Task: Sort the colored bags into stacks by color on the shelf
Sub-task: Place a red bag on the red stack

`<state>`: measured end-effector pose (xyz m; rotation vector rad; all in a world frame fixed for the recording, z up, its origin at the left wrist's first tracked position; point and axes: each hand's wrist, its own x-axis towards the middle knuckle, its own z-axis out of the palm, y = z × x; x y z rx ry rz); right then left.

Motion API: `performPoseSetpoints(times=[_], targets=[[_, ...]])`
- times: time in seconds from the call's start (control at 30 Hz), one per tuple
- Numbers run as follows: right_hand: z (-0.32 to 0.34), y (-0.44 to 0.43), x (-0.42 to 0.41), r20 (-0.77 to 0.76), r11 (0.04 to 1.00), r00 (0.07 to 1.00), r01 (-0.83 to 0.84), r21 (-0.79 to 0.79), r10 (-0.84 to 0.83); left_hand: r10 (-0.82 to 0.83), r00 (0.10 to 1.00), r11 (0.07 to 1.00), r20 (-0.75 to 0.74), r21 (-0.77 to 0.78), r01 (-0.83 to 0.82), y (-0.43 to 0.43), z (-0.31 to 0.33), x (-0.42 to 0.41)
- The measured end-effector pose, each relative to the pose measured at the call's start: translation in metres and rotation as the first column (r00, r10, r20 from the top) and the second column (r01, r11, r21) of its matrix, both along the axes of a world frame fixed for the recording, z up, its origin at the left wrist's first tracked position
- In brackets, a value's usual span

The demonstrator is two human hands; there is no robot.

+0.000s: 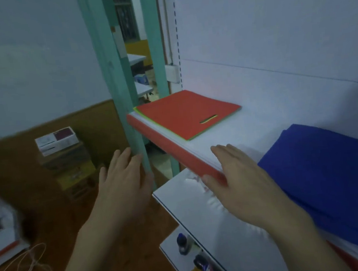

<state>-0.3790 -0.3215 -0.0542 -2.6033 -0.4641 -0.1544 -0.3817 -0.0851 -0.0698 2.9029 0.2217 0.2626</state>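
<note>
Fingers [221, 150] of the right hand [242, 179] lie straight and together, reaching over the front of the shelf [228, 130] at centre frame, with the thumb down against its red lip [175, 155]; they hold nothing, and whether the palm rests on the board I cannot tell. The left hand [123, 185], lower centre-left, is spread and relaxed, also empty, with its fingertips just beside the green post [125, 119].

The bags lie in two places on that shelf. A red bag [184, 112] lies flat in the middle of the frame, at the shelf's left end, and a yellow-green layer [207, 119] shows through its handle slot and along its edges, so this pile looks to be mixed colours. At the right edge of the frame a thick blue stack [331, 163] lies well apart from it and seems to be all one colour.

I judge the task part done: blue appears gathered, while the red-topped pile needs splitting into red and yellow-green stacks. Neither hand touches a bag yet, and the red one lies nearest the right hand's reach
</note>
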Motion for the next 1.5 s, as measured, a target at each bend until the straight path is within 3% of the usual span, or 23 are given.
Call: performPoseSetpoints(times=[0.27, 0.47, 0.6, 0.73, 0.83, 0.93, 1.03, 1.2, 1.33, 1.5], targets=[[-0.006, 0.047, 0.085, 0.01, 0.954, 0.955, 0.296, 0.049, -0.297, -0.307, 0.949, 0.945, 0.065, -0.1, 0.312, 0.043, 0.001, 0.163], [-0.007, 0.085, 0.14, -0.117, 0.825, 0.827, 0.56, 0.08, -0.55, -0.393, 0.918, 0.915, 0.045, -0.08, 0.396, 0.063, -0.003, 0.28], [-0.01, 0.101, 0.158, -0.111, 0.751, 0.746, 0.66, -0.011, -0.657, -0.507, 0.859, 0.861, -0.071, -0.001, 0.508, 0.057, -0.011, 0.305], [-0.011, 0.098, 0.168, -0.098, 0.654, 0.669, 0.742, 0.15, -0.736, -0.645, 0.764, 0.762, 0.014, -0.057, 0.645, 0.058, -0.006, 0.304], [-0.012, 0.094, 0.175, -0.104, 0.569, 0.641, 0.734, 0.371, -0.76, -0.664, 0.745, 0.74, 0.071, -0.084, 0.667, 0.069, -0.002, 0.325], [-0.014, 0.098, 0.179, -0.132, 0.497, 0.635, 0.702, 0.511, -0.761, -0.613, 0.789, 0.786, 0.04, -0.069, 0.614, 0.083, -0.003, 0.352], [-0.02, 0.101, 0.183, -0.109, 0.487, 0.604, 0.725, 0.487, -0.79, -0.636, 0.77, 0.772, -0.053, -0.041, 0.634, 0.086, -0.01, 0.359], [-0.019, 0.108, 0.182, -0.064, 0.527, 0.593, 0.755, 0.39, -0.802, -0.683, 0.73, 0.73, -0.014, -0.018, 0.683, 0.075, -0.015, 0.344], [-0.018, 0.107, 0.18, -0.078, 0.505, 0.589, 0.747, 0.433, -0.805, -0.682, 0.73, 0.724, 0.038, -0.107, 0.682, 0.073, -0.006, 0.344], [-0.021, 0.109, 0.175, -0.081, 0.497, 0.588, 0.743, 0.449, -0.805, -0.717, 0.682, 0.636, 0.145, -0.263, 0.725, 0.068, -0.005, 0.338]])
